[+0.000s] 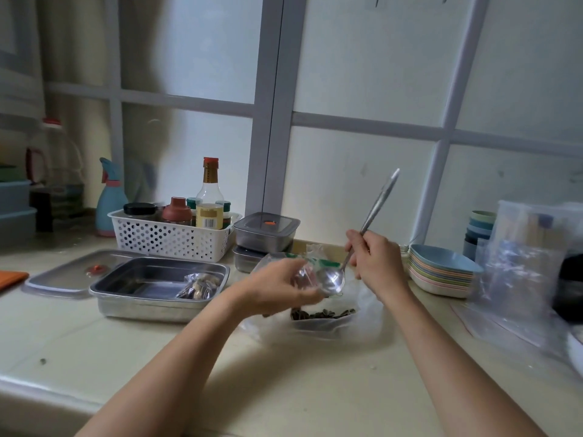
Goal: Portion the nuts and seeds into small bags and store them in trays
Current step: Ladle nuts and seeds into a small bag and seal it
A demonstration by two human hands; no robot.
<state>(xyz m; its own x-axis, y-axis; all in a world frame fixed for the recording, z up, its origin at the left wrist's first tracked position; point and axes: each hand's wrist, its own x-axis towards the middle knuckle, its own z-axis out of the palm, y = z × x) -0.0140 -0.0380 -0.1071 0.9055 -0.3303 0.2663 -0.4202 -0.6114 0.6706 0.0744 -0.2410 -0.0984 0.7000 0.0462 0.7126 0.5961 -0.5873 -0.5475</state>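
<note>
Left hand (284, 288): your fingers curled round the small bag (304, 274) | right hand (375, 260): you gripped the spoon (332, 279), handle slanting up-right, bowl touching the bag's mouth | seeds (321, 313) lay just below the spoon | tray (157, 298) sat to your left, holding one filled bag (197, 287).

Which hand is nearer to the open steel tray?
Left. The left hand holds a small clear bag just right of the steel tray; the right hand, gripping the spoon, is farther right.
</note>
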